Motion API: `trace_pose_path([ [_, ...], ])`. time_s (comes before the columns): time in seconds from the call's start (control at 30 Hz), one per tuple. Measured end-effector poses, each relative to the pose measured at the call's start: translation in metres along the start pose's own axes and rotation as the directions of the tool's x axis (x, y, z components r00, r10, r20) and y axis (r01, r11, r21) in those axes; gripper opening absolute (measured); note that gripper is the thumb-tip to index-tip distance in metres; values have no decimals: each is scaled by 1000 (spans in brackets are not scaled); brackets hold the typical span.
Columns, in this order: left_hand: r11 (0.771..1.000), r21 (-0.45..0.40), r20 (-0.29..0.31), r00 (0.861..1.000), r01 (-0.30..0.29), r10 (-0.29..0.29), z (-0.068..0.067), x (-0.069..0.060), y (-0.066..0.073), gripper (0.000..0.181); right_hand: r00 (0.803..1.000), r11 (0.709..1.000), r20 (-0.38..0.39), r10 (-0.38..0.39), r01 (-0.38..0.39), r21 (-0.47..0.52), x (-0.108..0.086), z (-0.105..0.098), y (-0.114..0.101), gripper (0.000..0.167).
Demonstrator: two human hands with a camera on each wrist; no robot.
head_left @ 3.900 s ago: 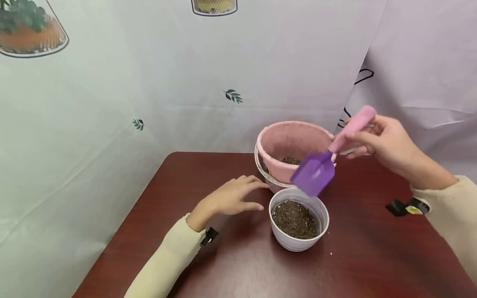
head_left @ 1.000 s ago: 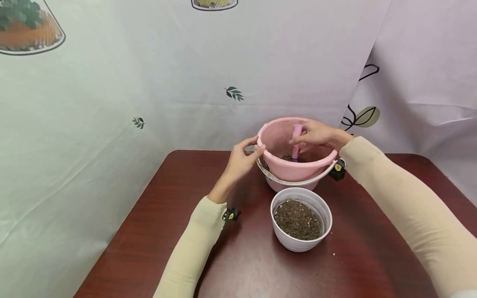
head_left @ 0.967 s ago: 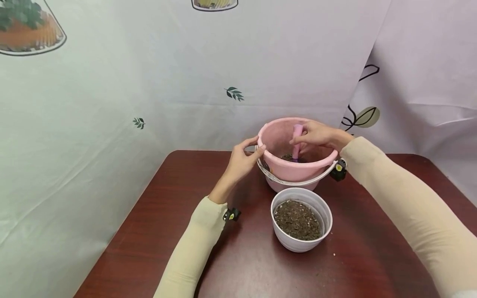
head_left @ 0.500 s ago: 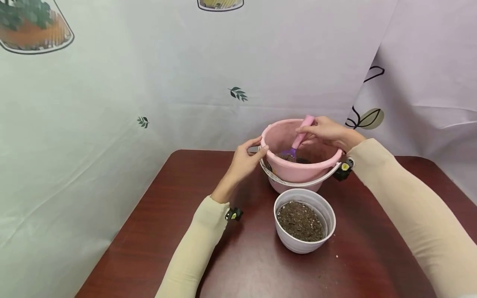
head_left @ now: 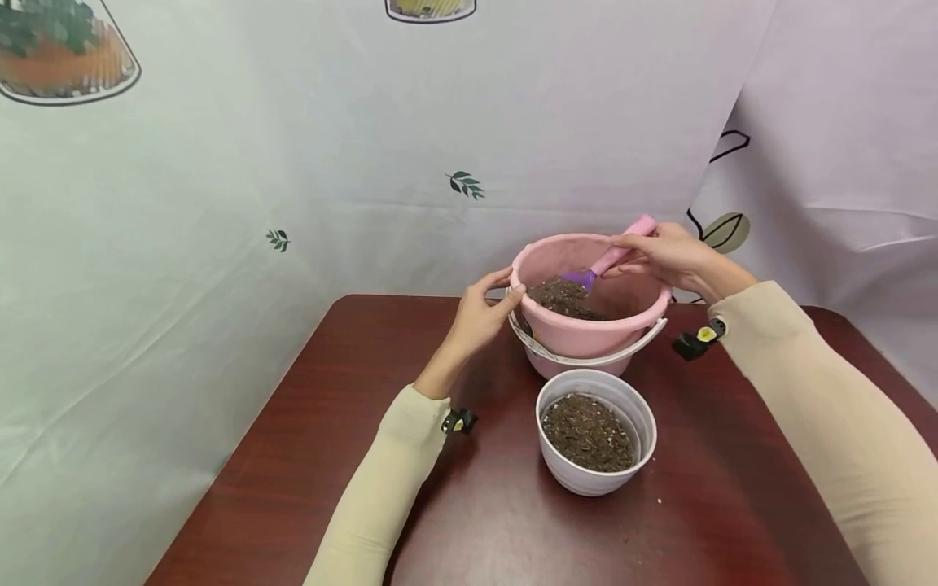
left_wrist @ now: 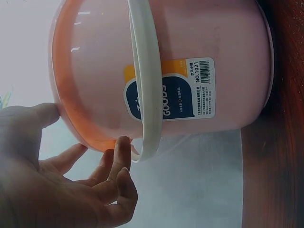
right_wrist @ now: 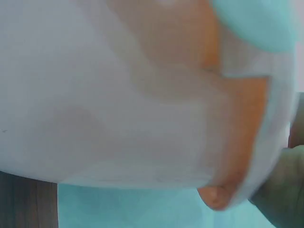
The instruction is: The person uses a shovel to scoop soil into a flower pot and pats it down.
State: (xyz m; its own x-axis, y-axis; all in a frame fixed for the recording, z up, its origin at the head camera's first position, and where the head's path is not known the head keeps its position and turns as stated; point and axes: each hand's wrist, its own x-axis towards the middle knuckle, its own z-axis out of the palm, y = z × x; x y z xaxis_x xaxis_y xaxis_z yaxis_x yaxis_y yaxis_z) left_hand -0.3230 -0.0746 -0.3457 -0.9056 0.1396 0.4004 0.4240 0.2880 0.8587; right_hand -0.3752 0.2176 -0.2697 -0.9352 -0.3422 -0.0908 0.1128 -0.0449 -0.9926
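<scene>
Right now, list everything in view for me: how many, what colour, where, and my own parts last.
Bucket: 1, pink, standing on the table
Bucket handle: 1, white, hanging down the bucket's side
Label: 1, white, blue and orange, on the bucket
Trowel: 1, pink handle and purple blade, blade inside the bucket
Pot: 1, white, in front of the bucket
Soil: uncounted, dark brown, in bucket, pot and trowel
Table: 1, reddish-brown, underneath
Backdrop: whitish, printed, behind
Sleeves: 2, cream, on both arms
Left grip: 1, holding the bucket's rim
Right grip: 1, holding the trowel
</scene>
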Motion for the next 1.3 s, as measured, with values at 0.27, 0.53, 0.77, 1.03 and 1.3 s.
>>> trace_pose_path([
  [0.27, 1000, -3, 4, 1000, 4, -4, 0, -1, -1, 48, 995, 992, -23, -94, 95, 88, -12, -11, 2, 22],
  [0.53, 1000, 3, 1, 1000, -2, 2, 1, 0, -2, 48, 984, 976, -105, -143, 158, 149, -18, -16, 5, 20],
  [0.77, 998, 56, 22, 1000, 19, -20, 3, -2, -5, 60, 985, 975, -125, -122, 142, 168, -19, -19, 9, 22],
  [1.03, 992, 99, -39, 996, -75, 79, -4, -13, 5, 56, 965, 937, -40, -260, 262, 233, -30, -15, 11, 25],
  [1.3, 967, 135, 27, 976, -217, 215, -15, -50, 31, 47, 945, 911, 24, -326, 307, 275, -63, -7, 1, 26],
])
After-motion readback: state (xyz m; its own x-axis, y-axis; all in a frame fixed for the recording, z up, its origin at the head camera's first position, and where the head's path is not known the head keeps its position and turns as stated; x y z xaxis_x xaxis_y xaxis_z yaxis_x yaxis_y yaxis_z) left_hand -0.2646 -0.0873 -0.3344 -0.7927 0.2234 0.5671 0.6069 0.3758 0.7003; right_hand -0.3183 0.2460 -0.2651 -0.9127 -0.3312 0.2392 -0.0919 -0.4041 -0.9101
